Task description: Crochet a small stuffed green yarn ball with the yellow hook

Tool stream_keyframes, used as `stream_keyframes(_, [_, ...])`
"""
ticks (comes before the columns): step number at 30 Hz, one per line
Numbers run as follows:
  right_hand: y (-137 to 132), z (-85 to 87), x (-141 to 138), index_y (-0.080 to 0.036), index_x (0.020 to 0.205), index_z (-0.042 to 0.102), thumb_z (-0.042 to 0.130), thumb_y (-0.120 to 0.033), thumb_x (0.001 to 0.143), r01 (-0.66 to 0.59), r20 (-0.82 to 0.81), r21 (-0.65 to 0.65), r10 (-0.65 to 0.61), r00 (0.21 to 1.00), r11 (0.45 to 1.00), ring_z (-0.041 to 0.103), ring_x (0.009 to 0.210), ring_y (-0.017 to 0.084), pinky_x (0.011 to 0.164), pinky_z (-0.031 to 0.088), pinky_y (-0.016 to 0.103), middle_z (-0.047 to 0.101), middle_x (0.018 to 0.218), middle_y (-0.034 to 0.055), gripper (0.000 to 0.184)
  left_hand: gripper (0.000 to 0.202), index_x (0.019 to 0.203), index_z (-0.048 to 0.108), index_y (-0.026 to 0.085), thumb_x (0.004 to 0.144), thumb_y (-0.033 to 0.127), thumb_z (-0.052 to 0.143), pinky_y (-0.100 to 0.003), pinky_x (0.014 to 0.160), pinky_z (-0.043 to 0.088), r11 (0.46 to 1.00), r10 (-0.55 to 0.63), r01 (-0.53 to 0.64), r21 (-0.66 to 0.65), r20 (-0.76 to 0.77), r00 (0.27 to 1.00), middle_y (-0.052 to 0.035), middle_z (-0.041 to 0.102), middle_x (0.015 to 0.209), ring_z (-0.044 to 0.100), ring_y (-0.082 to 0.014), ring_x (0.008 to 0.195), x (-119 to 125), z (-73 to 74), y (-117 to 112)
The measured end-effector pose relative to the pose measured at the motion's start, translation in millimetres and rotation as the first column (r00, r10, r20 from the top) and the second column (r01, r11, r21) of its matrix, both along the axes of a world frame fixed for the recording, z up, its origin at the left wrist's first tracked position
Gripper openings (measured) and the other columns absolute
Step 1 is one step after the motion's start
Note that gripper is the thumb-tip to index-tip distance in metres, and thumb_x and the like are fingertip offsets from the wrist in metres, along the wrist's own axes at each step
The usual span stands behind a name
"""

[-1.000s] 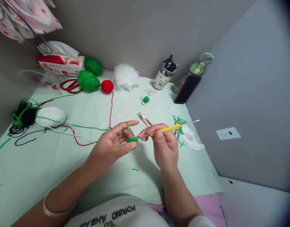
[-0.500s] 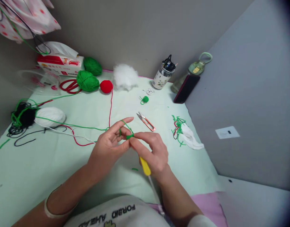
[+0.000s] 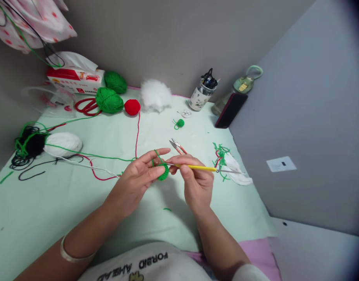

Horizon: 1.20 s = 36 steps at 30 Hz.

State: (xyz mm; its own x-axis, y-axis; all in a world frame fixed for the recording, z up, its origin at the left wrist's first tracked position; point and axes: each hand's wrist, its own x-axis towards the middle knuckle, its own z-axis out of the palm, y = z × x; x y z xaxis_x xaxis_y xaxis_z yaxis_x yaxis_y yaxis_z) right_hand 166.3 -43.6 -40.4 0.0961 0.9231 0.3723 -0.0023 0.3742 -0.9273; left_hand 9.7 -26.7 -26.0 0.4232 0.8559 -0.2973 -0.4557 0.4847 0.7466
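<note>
My left hand (image 3: 138, 177) pinches a small round green crochet piece (image 3: 163, 172) between thumb and fingers. Green yarn (image 3: 158, 155) loops over its raised index finger and trails left across the table. My right hand (image 3: 195, 181) grips a crochet hook (image 3: 197, 168) with a yellow handle, held nearly level. The hook's thin metal tip points left and meets the upper edge of the green piece; whether it passes through a stitch I cannot tell. Just behind my right hand lie small thread snips (image 3: 177, 146) with orange handles, partly covered by the fingers.
Green yarn balls (image 3: 109, 100), a red ball (image 3: 132, 107), white stuffing (image 3: 155, 95) and a tissue box (image 3: 76, 80) line the back. White yarn (image 3: 63, 144) and tangled black yarn (image 3: 33, 142) lie left. Yarn scraps (image 3: 221, 150), a phone (image 3: 231, 110) and a jar (image 3: 200, 96) stand or lie right.
The hook has swung from pointing down toward my body to lying nearly level, tip at the green piece. The piece has turned so its round face shows. My right hand has rotated.
</note>
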Motion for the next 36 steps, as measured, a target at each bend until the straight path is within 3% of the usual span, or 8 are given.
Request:
stream_keyframes(5, [-11,-3.6,1,-0.037,0.116,0.075,0.063,-0.017,0.094,0.055,0.442,0.247,-0.163,0.882,0.967,0.070,0.099,0.023,0.081,0.060,0.041,0.075,0.112,0.0051,0.032,0.041,0.122,0.073,0.024,0.082,0.025,0.079,-0.022,0.081,0.048,0.998,0.023,-0.022,-0.055,0.021,1.000,0.0003,0.067,0.085,0.060,-0.0121,0.084,5,-0.9,0])
stream_keyframes(7, [-12,-3.7,3,-0.039,0.120,0.073,0.064,-0.013,0.092,0.039,0.486,0.330,-0.205,0.850,0.943,0.070,0.101,0.024,0.082,0.059,0.042,0.075,0.115,0.0048,0.039,0.036,0.119,0.075,0.021,0.083,0.025,0.077,-0.022,0.078,0.050,0.992,-0.018,0.032,-0.126,0.108,0.994,-0.0016,0.068,0.087,0.061,-0.0122,0.083,5,-2.5,2])
stream_keyframes(11, [-5,0.9,6,-0.030,0.107,0.077,0.059,-0.021,0.098,0.120,0.129,0.151,-0.140,0.982,0.981,0.069,0.077,0.019,0.069,0.058,0.038,0.075,0.092,0.0047,0.022,0.030,0.109,0.079,0.015,0.080,0.019,0.078,-0.019,0.070,0.050,0.983,0.036,-0.004,-0.181,0.174,0.984,-0.0023,0.067,0.087,0.057,-0.0093,0.074,2,-4.4,6])
stream_keyframes(14, [0,2.4,5,-0.025,0.095,0.076,0.059,-0.034,0.099,0.053,-0.121,-0.057,-0.060,0.991,0.997,0.065,0.067,0.017,0.060,0.055,0.034,0.073,0.085,0.0045,0.020,0.028,0.110,0.078,0.019,0.082,0.020,0.077,-0.021,0.074,0.050,0.992,0.030,-0.013,-0.126,0.129,0.991,-0.0015,0.069,0.087,0.059,-0.0105,0.077,1,-3.0,6])
stream_keyframes(18, [2,-1.0,2,-0.025,0.094,0.078,0.065,-0.036,0.095,-0.035,-0.088,-0.086,0.027,0.996,0.996,0.067,0.081,0.019,0.066,0.055,0.033,0.076,0.092,0.0059,0.017,0.031,0.116,0.076,0.025,0.085,0.025,0.076,-0.029,0.088,0.048,0.999,-0.042,0.041,0.033,0.019,0.999,-0.0034,0.073,0.099,0.063,-0.0168,0.092,2,-1.6,2])
stream_keyframes(21, [3,-1.2,4,-0.024,0.094,0.076,0.065,-0.038,0.095,-0.054,-0.165,-0.164,0.027,0.986,0.985,0.065,0.071,0.016,0.065,0.054,0.031,0.075,0.089,0.0045,0.018,0.042,0.123,0.072,0.026,0.082,0.029,0.078,-0.032,0.089,0.046,0.992,-0.075,0.079,0.102,-0.041,0.996,-0.0048,0.072,0.102,0.063,-0.0209,0.098,-1,-3.6,0])
stream_keyframes(26, [6,4.3,7,-0.022,0.088,0.070,0.064,-0.044,0.095,-0.123,-0.302,-0.248,0.044,0.952,0.961,0.060,0.060,0.013,0.061,0.053,0.029,0.074,0.082,0.0034,0.024,0.041,0.122,0.072,0.029,0.081,0.026,0.079,-0.028,0.082,0.046,0.986,-0.056,0.076,0.148,-0.139,0.989,0.0002,0.061,0.088,0.058,-0.0155,0.085,-7,-7.3,1])
stream_keyframes(36, [-1,6.1,10,-0.024,0.096,0.072,0.056,-0.031,0.101,-0.114,-0.139,-0.089,0.101,0.985,0.989,0.068,0.073,0.016,0.068,0.055,0.032,0.076,0.089,0.0036,0.018,0.036,0.116,0.075,0.028,0.081,0.023,0.077,-0.027,0.081,0.047,0.976,0.055,0.013,0.216,-0.307,0.950,0.0012,0.056,0.084,0.054,-0.0141,0.082,-6,1.0,-1])
